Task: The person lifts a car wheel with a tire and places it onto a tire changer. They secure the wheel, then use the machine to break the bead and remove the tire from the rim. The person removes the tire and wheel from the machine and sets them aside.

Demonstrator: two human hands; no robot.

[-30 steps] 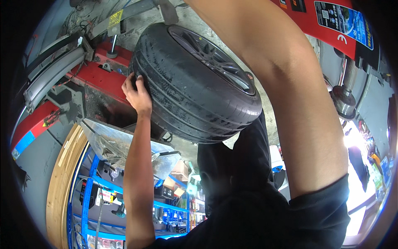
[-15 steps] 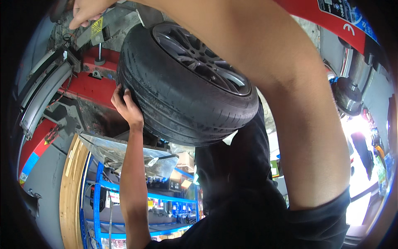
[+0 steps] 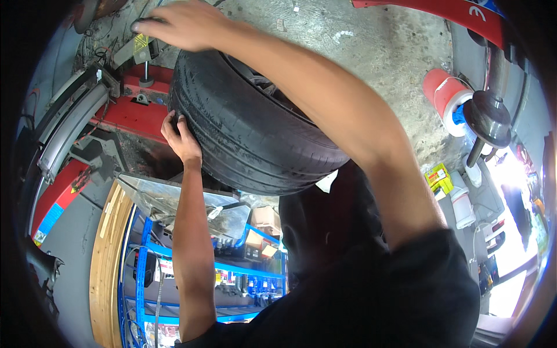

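A car wheel (image 3: 243,127) with a black tyre and a dark spoked rim stands tilted in front of my legs. My left hand (image 3: 184,139) grips the left side of the tyre, its fingers bent against the tread. Across the top of the wheel reaches my right arm, covering much of the rim. My right hand (image 3: 188,26) is above the tyre's far left edge with its fingers stretched leftward and their tips dark. Just below those fingers is a grey metal arm (image 3: 141,57) with a yellow warning label; whether they touch it is unclear.
A red machine base (image 3: 130,113) lies left of the wheel, beside a curved grey part (image 3: 72,130). Nearer are a metal plate (image 3: 226,220), wooden boards (image 3: 105,267) and a blue shelf (image 3: 249,271). At right are a red-and-white bucket (image 3: 444,95) and a round metal piece (image 3: 487,119).
My right hand has shifted rightward and slightly down, and its fingers are straighter. The right forearm has swung lower, showing more floor. My left hand stays on the tyre. The view has shifted.
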